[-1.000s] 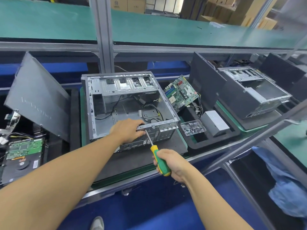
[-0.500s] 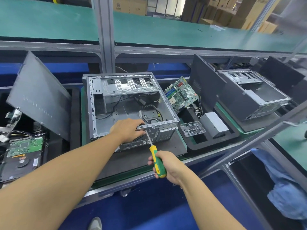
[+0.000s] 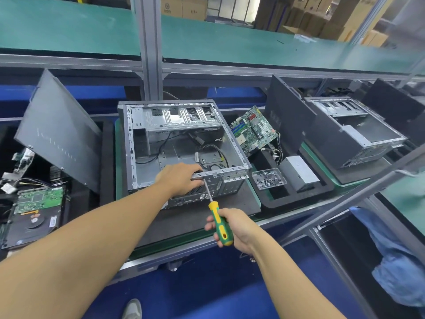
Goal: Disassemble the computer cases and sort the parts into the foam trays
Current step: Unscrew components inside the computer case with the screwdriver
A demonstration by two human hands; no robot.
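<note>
An open grey computer case (image 3: pixel 138 143) lies on its side in the middle of the bench, with loose cables inside. My left hand (image 3: pixel 178 179) grips the case's near rear edge, fingers curled over the rim. My right hand (image 3: pixel 232 226) grips a green and yellow screwdriver (image 3: pixel 219 223); its shaft points up to the rear panel just below my left hand. The tip is hidden by the fingers. A black foam tray (image 3: pixel 271 201) to the right holds a motherboard (image 3: pixel 253 131), a power supply (image 3: pixel 299 172) and a clear box of screws (image 3: pixel 268 179).
A removed side panel (image 3: pixel 57 132) leans at the left above a hard drive (image 3: pixel 34 210) and cables. A second open case (image 3: pixel 354 132) and dark panel (image 3: pixel 287 116) stand at right. An upright frame post (image 3: pixel 149 47) rises behind; a slanted rail (image 3: pixel 345 199) crosses at right.
My right hand with the screwdriver has shifted slightly up and turned a little. My left hand stays on the case edge.
</note>
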